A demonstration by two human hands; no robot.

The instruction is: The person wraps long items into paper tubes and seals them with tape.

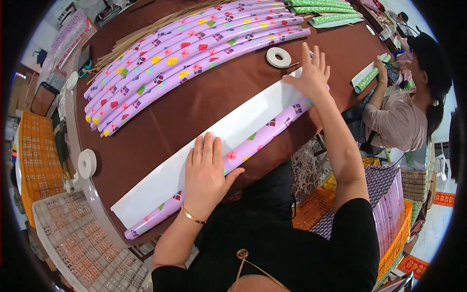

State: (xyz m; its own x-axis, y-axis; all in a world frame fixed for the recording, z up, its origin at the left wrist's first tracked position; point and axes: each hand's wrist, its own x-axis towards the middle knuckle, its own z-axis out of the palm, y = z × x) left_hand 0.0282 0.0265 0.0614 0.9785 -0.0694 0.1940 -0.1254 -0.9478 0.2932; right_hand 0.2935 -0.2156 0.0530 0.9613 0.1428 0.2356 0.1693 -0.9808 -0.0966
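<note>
A sheet of purple wrapping paper printed with gift boxes lies partly rolled along the table's near edge, its white underside facing up beyond the purple roll. My left hand rests flat across the roll and the white side, fingers stretched out and thumb apart. Toward the far right end of the sheet, my right hand is spread open, its palm over the paper's end. Just past its fingers lies a roll of white tape. Neither hand grips anything.
Finished purple rolls lie stacked across the brown table, with green rolls beyond. Another tape roll stands at the left edge. A co-worker sits at the right, holding a green roll. Baskets flank the table.
</note>
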